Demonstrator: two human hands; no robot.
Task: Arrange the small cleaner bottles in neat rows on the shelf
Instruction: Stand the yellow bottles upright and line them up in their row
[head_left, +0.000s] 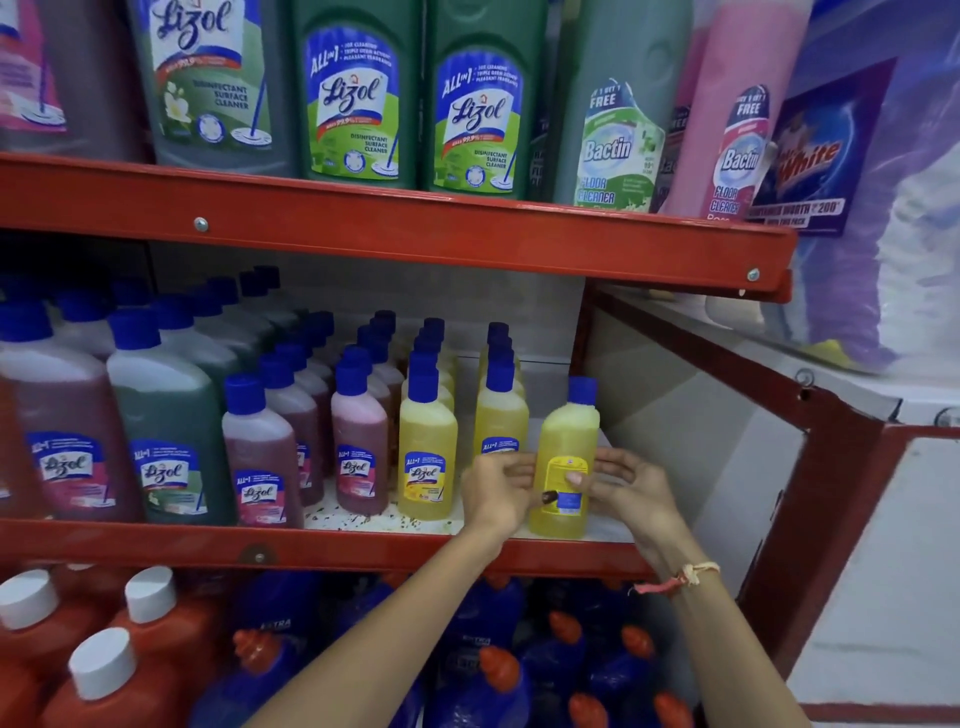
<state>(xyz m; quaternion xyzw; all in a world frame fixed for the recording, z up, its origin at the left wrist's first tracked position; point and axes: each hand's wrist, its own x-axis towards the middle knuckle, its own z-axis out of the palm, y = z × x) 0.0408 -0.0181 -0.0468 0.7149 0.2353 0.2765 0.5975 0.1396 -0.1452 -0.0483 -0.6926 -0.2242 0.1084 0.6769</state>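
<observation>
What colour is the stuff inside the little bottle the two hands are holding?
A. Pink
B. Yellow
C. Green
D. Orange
B. The small bottle between the left hand and right hand is filled with yellow liquid under a blue cap, and it stands at the right end of the middle shelf next to the other yellow bottles.
</observation>
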